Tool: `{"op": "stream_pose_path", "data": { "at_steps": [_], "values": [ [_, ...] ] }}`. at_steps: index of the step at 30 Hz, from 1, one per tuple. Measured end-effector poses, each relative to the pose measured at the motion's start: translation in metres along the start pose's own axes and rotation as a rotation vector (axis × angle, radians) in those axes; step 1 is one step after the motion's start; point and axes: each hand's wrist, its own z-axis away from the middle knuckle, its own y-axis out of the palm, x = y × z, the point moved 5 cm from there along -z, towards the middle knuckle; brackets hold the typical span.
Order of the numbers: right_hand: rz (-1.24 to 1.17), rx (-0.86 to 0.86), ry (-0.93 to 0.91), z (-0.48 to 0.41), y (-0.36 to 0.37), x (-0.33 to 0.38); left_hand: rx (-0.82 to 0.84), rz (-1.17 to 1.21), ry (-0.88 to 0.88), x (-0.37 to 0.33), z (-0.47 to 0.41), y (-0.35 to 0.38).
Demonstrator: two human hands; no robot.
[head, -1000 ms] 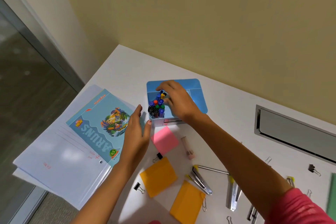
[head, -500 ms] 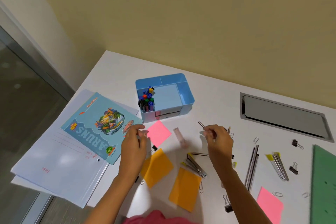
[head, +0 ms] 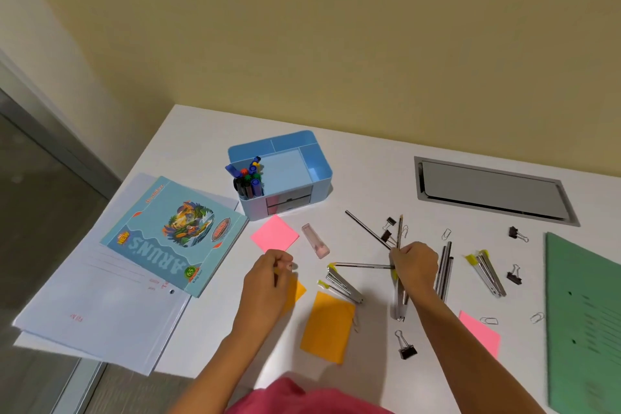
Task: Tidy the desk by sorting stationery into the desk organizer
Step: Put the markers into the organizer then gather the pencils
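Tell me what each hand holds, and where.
The right hand grips several thin pencils at their gathered ends, the far ends fanning out. The left hand is curled; whether it pinches anything cannot be told.

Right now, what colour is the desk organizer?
The desk organizer is light blue; head view shows it best.

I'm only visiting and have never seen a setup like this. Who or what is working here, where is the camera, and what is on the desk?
There is no machine: a person wears one camera on the head, looking down at their own hands, and every picture comes from it. On the white desk stands a blue organizer with pens in one compartment. Around it lie sticky notes, binder clips, a notebook and a green folder. The right hand grips several pencils, fanned out. The left hand is curled; whether it holds anything is unclear.
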Motion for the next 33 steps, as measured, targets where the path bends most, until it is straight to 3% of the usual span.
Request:
{"op": "stream_pose_path", "data": {
  "at_steps": [3, 7, 9, 14, 18, 20, 23, 28, 33],
  "values": [
    [-0.048, 0.01, 0.038, -0.001, -0.004, -0.002, 0.018, 0.005, -0.011, -0.002, 0.006, 0.003],
    [-0.187, -0.032, -0.063, 0.02, -0.016, 0.008, 0.064, 0.108, -0.042, -0.004, 0.01, 0.009],
    [-0.314, 0.032, -0.116, 0.043, -0.017, 0.016, 0.093, 0.194, -0.066, -0.008, 0.011, 0.015],
    [-0.34, 0.229, -0.412, 0.115, 0.001, 0.035, 0.202, 0.544, -0.259, -0.012, 0.013, 0.041],
    [-0.271, 0.222, -0.684, 0.141, 0.01, 0.04, 0.178, 0.347, -0.215, -0.008, 0.013, 0.047],
    [-0.299, 0.26, -0.643, 0.136, 0.011, 0.037, 0.144, 0.357, -0.239, -0.003, 0.012, 0.047],
    [-0.336, 0.212, -0.559, 0.112, 0.004, 0.03, 0.15, 0.587, -0.313, -0.001, 0.014, 0.047],
    [0.136, 0.115, -0.527, 0.054, 0.007, 0.012, 0.158, 0.71, -0.366, -0.003, 0.019, 0.048],
    [0.443, 0.15, -0.61, 0.038, 0.017, 0.002, 0.152, 0.759, -0.379, -0.006, 0.025, 0.053]
  ]
}}
